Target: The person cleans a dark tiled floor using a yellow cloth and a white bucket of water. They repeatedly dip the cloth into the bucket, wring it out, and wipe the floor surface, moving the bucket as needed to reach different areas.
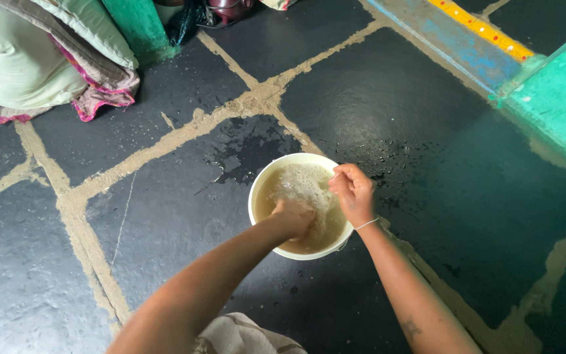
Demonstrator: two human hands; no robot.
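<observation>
**Two hands at work in a bowl of foamy water on a stone floor**

A person bent over a white round bowl (261, 183) that stood on a dark slate floor (165, 216) laid with sandy mortar joints. The bowl held cloudy brownish water (283, 190) topped with pale foam. The left hand (294, 216) was plunged into the liquid near the bowl's near side, its fingers curled into a loose fist; whether it gripped anything below the surface could not be told. The right hand (353, 190) hovered over the bowl's right rim, fingers bunched and closed together, with a thin bangle (366, 224) at the wrist; anything pinched between those fingers was too small to make out. Wet splashes (244, 154) darkened the slate just beyond the bowl and to its right. At the upper left, well apart from the bowl, lay a heap of pale green bedding (27, 59) edged in pink. A turquoise painted wall (561, 98) and a blue and yellow threshold (466, 33) ran along the upper right. A fold of light cloth (237, 334) showed at the bottom edge, between the two forearms.
</observation>
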